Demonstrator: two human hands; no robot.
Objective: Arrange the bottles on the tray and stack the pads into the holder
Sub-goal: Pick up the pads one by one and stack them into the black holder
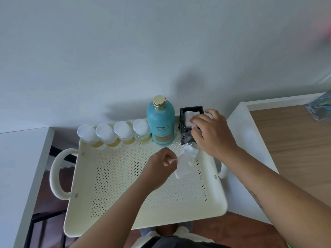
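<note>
At the tray's (pixel 125 212) far right corner — right hand (pixel 215 133) arched over the black holder (pixel 184 136), fingertips (pixel 194 120) on the pad (pixel 189 115) inside; pinching or pressing, cannot tell. Left hand (pixel 159 165), mid-tray, curled — pinches loose pads (pixel 187 161) near the holder. Bottles (pixel 123 131) line the far edge.

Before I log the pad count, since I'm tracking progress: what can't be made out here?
Head view:
- Pads in the black holder: right hand covers most of the opening.
- Loose pads pinched by the left hand: overlapping, number unclear.
- Teal bottle label: blurred.
- Clear plastic item: cut off by right edge.
</note>
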